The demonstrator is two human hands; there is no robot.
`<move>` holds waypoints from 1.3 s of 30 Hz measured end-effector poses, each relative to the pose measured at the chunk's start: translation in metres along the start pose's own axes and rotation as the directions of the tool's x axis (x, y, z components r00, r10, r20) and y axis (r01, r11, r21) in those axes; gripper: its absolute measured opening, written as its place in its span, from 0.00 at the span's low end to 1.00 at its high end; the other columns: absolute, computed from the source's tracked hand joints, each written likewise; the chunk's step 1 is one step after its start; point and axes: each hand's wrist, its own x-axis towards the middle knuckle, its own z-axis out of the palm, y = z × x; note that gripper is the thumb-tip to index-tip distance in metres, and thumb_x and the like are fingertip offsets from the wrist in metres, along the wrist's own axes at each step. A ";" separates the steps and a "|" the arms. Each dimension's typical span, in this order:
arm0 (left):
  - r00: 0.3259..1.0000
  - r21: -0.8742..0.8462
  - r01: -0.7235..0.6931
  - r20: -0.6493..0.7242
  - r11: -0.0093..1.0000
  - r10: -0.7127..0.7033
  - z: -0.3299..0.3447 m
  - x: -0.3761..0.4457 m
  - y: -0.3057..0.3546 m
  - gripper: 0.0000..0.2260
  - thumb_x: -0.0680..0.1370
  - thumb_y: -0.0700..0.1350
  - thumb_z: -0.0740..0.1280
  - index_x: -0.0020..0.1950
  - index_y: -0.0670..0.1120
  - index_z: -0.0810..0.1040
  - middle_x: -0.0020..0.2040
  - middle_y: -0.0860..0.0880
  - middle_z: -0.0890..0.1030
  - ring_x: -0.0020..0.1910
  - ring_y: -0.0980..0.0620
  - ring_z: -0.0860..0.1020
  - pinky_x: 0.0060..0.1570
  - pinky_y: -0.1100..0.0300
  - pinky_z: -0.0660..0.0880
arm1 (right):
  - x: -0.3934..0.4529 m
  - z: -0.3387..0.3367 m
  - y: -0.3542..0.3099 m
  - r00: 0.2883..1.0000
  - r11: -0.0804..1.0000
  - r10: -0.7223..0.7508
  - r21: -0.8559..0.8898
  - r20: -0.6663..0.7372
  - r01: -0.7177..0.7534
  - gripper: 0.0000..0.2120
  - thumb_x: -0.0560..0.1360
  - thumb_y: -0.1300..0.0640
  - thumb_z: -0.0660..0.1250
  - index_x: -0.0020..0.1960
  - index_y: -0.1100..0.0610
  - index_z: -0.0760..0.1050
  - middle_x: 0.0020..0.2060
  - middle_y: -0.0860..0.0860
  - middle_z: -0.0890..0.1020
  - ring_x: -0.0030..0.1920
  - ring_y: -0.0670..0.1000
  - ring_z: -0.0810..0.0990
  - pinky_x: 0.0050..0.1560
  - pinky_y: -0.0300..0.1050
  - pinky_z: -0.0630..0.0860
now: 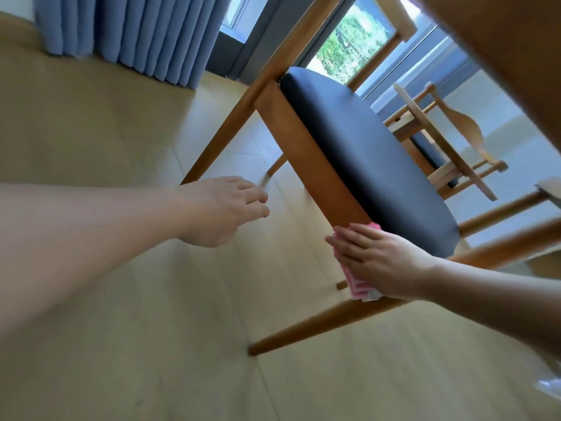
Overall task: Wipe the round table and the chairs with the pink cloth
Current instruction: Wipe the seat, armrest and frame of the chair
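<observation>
Cloth, pink (356,281), mostly hidden under right hand (379,262), which presses it with flat fingers against wooden side rail of chair (364,153). Left hand (221,211) hangs loosely curled, holding nothing. Table edge (516,65) blurred, cropped. No readable writing. Blue curtain (121,31) behind.

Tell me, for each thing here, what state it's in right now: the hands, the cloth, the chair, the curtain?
Right hand: fingers straight, pressing the pink cloth against the chair's wooden side rail.
Pink cloth: folded, flattened under the right hand.
Left hand: fingers loosely curled, holding nothing, off the chair.
Chair: standing on the floor, dark seat bare.
Blue curtain: bunched beside the window.
</observation>
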 end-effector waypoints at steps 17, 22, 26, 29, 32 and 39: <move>0.993 -0.090 -0.066 0.093 0.994 0.074 0.022 -0.017 -0.005 0.28 0.80 0.43 0.57 0.77 0.53 0.48 0.77 0.52 0.51 0.75 0.52 0.47 0.69 0.61 0.38 | 0.060 -0.030 0.026 0.994 0.999 0.053 0.002 -0.099 -0.053 0.17 0.80 0.50 0.55 0.63 0.54 0.75 0.74 0.55 0.64 0.77 0.60 0.50 0.68 0.58 0.25; 1.000 -0.095 -0.003 0.022 0.995 0.005 0.022 -0.016 -0.027 0.26 0.79 0.42 0.57 0.75 0.52 0.52 0.75 0.50 0.55 0.74 0.50 0.51 0.73 0.58 0.45 | 0.140 -0.061 0.075 0.965 0.976 0.188 -0.072 -0.184 -0.204 0.27 0.82 0.43 0.41 0.71 0.54 0.67 0.77 0.55 0.55 0.77 0.60 0.46 0.71 0.59 0.32; 0.996 -0.106 0.087 -0.021 0.991 -0.090 0.023 -0.017 -0.052 0.26 0.79 0.40 0.56 0.75 0.51 0.54 0.75 0.49 0.56 0.73 0.49 0.52 0.74 0.56 0.48 | 0.192 -0.082 0.110 0.946 0.957 0.287 0.000 -0.148 -0.291 0.27 0.81 0.40 0.48 0.73 0.55 0.64 0.77 0.55 0.53 0.77 0.62 0.46 0.73 0.61 0.39; 0.987 -0.073 0.155 -0.023 0.985 -0.157 0.029 -0.024 -0.067 0.25 0.78 0.41 0.56 0.75 0.50 0.53 0.74 0.48 0.55 0.73 0.47 0.52 0.74 0.54 0.50 | 0.219 -0.093 0.127 0.906 0.940 0.330 0.004 -0.266 -0.342 0.28 0.80 0.41 0.51 0.74 0.56 0.63 0.76 0.56 0.59 0.76 0.60 0.51 0.74 0.59 0.40; 0.983 -0.043 0.185 0.013 0.982 -0.184 0.038 -0.035 -0.073 0.27 0.79 0.41 0.54 0.76 0.50 0.50 0.76 0.46 0.52 0.75 0.47 0.49 0.75 0.54 0.45 | 0.237 -0.099 0.142 0.890 0.929 0.364 0.041 -0.276 -0.367 0.31 0.80 0.38 0.49 0.76 0.56 0.58 0.77 0.54 0.57 0.77 0.58 0.49 0.74 0.58 0.39; 0.977 -0.066 0.167 0.144 0.984 -0.156 0.043 -0.046 -0.069 0.29 0.79 0.40 0.53 0.78 0.51 0.44 0.79 0.48 0.46 0.77 0.51 0.43 0.73 0.55 0.37 | 0.248 -0.111 0.147 0.825 0.871 0.481 0.268 -0.296 -0.412 0.26 0.81 0.48 0.55 0.76 0.57 0.58 0.77 0.55 0.56 0.77 0.57 0.48 0.74 0.57 0.42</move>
